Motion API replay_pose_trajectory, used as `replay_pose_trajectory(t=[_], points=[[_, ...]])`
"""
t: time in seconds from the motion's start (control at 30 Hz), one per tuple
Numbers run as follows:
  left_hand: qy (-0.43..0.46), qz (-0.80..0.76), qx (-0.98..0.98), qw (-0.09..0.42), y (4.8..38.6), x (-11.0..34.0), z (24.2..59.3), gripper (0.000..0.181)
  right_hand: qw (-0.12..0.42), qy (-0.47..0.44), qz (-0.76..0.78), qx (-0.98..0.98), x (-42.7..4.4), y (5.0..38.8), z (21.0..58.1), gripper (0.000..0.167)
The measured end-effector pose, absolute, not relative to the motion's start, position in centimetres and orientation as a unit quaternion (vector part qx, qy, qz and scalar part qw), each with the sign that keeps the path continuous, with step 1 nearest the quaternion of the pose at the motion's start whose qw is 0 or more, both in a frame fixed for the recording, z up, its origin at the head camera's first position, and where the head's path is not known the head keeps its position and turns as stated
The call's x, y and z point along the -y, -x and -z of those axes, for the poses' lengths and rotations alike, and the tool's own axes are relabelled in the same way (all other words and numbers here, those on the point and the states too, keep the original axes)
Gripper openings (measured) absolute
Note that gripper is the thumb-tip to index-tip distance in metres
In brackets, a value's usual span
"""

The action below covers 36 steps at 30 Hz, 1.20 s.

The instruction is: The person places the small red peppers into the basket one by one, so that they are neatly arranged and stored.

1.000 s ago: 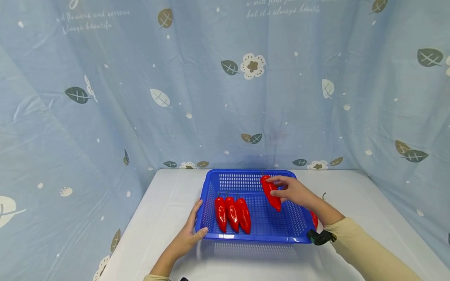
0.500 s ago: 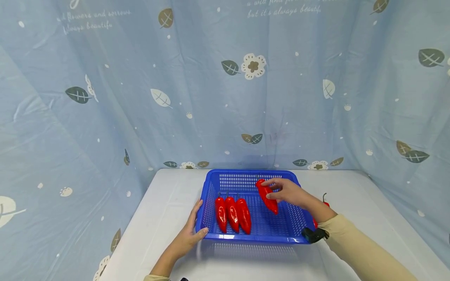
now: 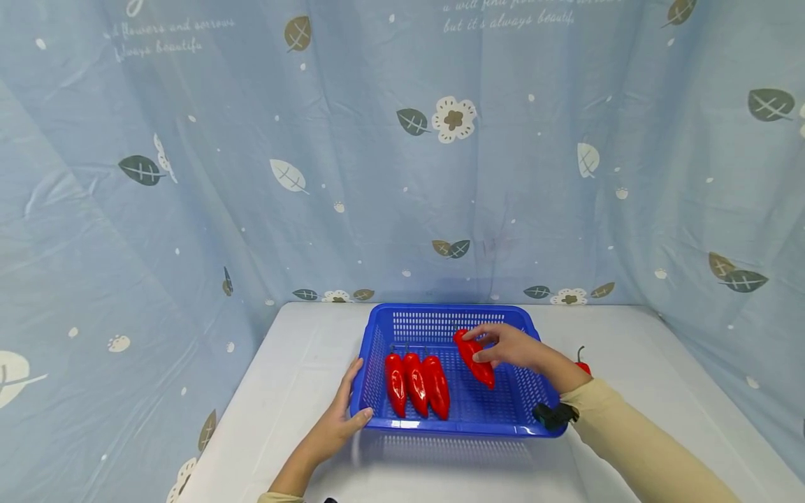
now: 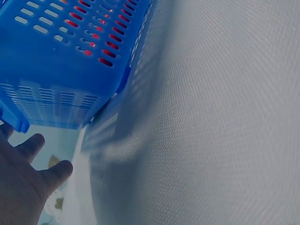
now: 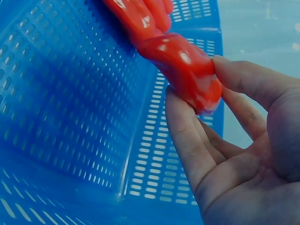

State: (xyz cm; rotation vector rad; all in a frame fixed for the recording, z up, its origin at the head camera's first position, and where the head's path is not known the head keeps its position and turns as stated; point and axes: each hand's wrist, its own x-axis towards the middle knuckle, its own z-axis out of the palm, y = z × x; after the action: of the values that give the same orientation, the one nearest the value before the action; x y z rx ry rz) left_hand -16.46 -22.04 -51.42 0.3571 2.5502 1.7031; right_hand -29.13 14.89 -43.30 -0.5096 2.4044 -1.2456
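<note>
In the head view a blue plastic basket [image 3: 465,427] stands on the white table. Three glossy red peppers [image 3: 415,384] lie side by side in its left half. My right hand [image 3: 512,347] pinches another red pepper [image 3: 472,360] between thumb and fingers, tilted, over the right half of the basket. The right wrist view shows the thumb on one side of this pepper [image 5: 187,65] and fingers on the other. My left hand [image 3: 333,426] rests against the basket's left side, thumb at the front corner. In the left wrist view its fingers [image 4: 58,173] are spread and fairly straight.
One more red pepper [image 3: 583,367] lies on the table [image 3: 641,356] right of the basket, partly hidden by the right forearm. A blue curtain [image 3: 352,195] with leaves and flowers hangs behind the table and at both sides.
My right hand has moved slightly left and toward me, carrying its pepper lower into the basket. More of the pepper on the right shows beside the forearm. The left hand has stayed put.
</note>
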Motion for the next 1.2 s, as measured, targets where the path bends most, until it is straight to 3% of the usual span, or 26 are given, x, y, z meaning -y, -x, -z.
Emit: replay_pose_trajectory(t=[1.2], points=[[-0.129,-0.558,-0.819,0.018,16.5,22.0,51.4,0.09,0.285,0.178,0.402,-0.851,-12.4,30.0,45.7,0.038]])
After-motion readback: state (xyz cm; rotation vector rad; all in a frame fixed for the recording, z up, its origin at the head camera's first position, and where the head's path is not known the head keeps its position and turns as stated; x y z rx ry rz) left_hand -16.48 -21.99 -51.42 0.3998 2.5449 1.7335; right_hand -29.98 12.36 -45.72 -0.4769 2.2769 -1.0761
